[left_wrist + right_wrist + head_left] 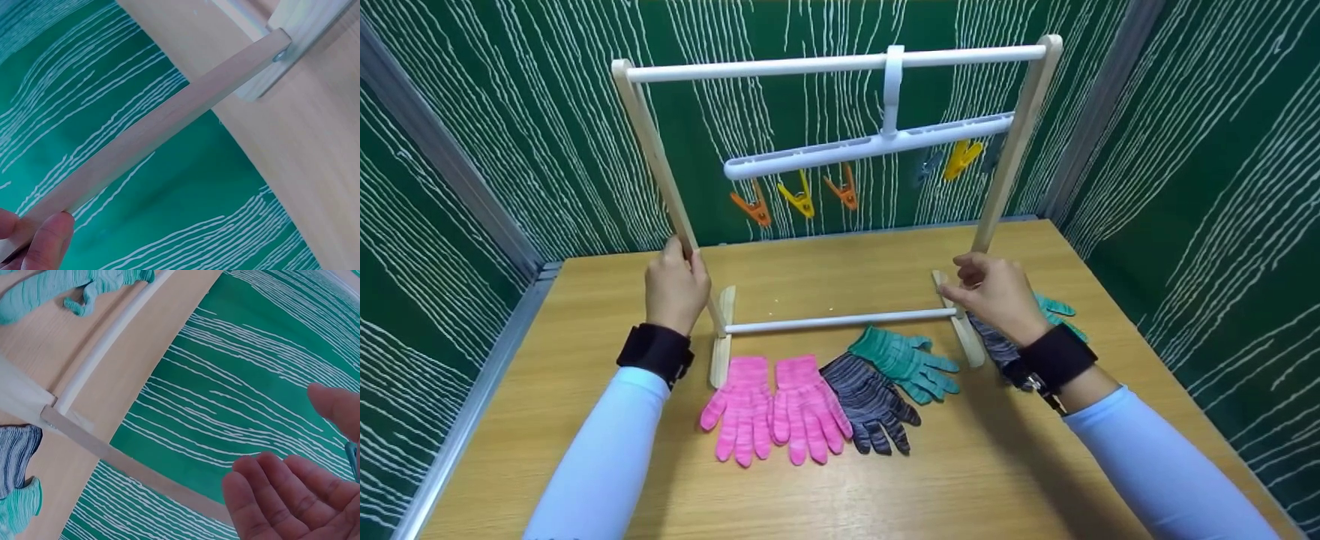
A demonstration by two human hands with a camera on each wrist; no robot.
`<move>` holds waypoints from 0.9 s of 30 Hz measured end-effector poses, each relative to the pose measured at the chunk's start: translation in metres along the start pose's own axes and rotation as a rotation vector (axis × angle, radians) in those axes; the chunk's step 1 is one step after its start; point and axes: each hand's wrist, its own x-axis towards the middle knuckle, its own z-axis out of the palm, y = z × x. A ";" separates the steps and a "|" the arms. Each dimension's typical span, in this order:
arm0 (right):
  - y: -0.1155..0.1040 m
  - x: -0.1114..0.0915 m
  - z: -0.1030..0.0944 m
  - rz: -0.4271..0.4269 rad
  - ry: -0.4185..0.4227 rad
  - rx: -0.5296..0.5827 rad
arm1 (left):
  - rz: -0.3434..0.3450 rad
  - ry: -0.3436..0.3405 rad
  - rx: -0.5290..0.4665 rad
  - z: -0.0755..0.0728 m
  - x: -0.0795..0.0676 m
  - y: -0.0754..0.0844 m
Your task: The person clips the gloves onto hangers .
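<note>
Pink gloves (pixel 744 412) lie near the rack (pixel 757 70); one post (pixel 1015 146) overlaps the hanger (pixel 825 153)

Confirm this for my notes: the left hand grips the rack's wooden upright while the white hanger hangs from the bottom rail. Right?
Wrong rail: the head view shows the white hanger hanging from the top rail. The left hand does grip the wooden upright.

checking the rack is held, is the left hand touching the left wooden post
Touching: in the left wrist view, the left hand holds the left wooden post between its fingers.
</note>
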 end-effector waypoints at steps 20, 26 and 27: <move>-0.006 -0.004 0.024 0.034 -0.185 0.036 | 0.025 0.033 0.015 0.000 -0.001 0.000; -0.005 -0.004 0.034 0.042 -0.241 -0.001 | 0.015 0.024 0.018 0.000 -0.001 0.000; -0.004 -0.004 0.036 0.042 -0.248 -0.009 | 0.011 0.020 0.017 0.000 -0.001 0.000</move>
